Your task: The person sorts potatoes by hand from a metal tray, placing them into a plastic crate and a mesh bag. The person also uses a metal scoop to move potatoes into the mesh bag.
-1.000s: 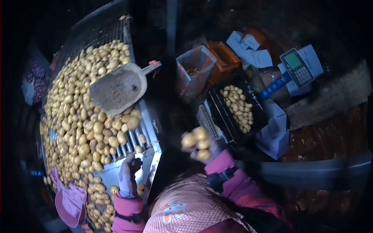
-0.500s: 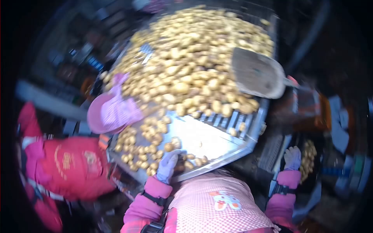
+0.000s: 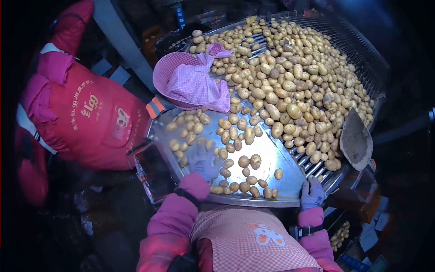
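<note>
Loose potatoes [image 3: 233, 133] lie spread over the smooth metal tray [image 3: 290, 174] in front of me. My left hand [image 3: 202, 159], in a pale purple glove and slightly blurred, reaches over the tray's left part. Its fingers are spread among the potatoes there, and the palm side is hidden. At the tray's front right corner, my right hand [image 3: 312, 194] wears the same kind of glove. Its fingers bend over the metal rim, beside the end of the slatted part. Two darker potatoes [image 3: 249, 162] rest near the tray's middle.
A large potato heap [image 3: 294, 86] covers the slatted rack [image 3: 362, 59] behind the tray. A scoop [image 3: 356, 139] leans at its right edge. To the left stands a person in a red apron [image 3: 102, 115]; a pink checked cap [image 3: 192, 81] overhangs the tray. More potatoes [image 3: 340, 236] sit low at right.
My view has turned, so the table appears shifted right. My left hand has moved from the front edge further in over the potatoes; my right hand has come onto the tray's right corner.
</note>
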The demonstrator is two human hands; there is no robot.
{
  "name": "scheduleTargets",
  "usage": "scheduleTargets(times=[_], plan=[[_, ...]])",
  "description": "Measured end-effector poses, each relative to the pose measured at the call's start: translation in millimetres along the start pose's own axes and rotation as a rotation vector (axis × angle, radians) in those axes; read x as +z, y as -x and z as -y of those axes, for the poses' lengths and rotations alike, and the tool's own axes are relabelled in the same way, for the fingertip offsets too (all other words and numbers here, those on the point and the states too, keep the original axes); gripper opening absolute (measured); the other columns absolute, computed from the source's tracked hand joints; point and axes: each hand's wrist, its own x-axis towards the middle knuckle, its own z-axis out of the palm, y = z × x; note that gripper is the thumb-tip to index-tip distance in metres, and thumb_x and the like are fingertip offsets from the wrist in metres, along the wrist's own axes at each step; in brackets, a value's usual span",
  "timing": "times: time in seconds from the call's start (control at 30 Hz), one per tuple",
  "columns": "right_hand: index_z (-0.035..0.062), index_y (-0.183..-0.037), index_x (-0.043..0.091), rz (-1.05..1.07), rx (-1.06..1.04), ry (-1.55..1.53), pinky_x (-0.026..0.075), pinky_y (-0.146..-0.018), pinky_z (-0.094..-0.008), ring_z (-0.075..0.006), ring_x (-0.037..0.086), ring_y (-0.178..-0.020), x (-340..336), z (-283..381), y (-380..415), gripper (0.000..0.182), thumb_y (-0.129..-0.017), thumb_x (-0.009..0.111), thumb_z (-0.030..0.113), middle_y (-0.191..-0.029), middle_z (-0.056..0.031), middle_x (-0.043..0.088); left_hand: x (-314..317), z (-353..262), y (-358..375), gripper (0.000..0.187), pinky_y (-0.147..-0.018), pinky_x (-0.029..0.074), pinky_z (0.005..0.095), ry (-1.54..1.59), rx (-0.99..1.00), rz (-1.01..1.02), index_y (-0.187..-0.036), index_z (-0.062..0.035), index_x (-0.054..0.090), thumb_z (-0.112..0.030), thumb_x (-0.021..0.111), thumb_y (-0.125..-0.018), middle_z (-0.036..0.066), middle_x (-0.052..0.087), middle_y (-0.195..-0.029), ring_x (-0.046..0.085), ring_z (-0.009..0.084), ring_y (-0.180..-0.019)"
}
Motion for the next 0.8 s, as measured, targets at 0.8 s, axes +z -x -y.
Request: scheduleTargets(times=[0.8], plan=[[0.0052, -0.104, 0.063, 0.024, 0.042, 0.082, 0.048, -0.089, -0.0429, -0.0354, 0.061, -0.101, 7, -1, 2, 0.023, -0.084, 0.062, 0.015, -0.11, -0.017, 0.063, 6, 21, -51, 0.05, -0.095, 0.04, 0.0443, -0.012, 0.304, -0.094, -0.127, -0.0126, 0.054, -0.034, 0.056, -0.082, 0.017, 0.049, -0.129, 0.047, 0.0384, -0.114]])
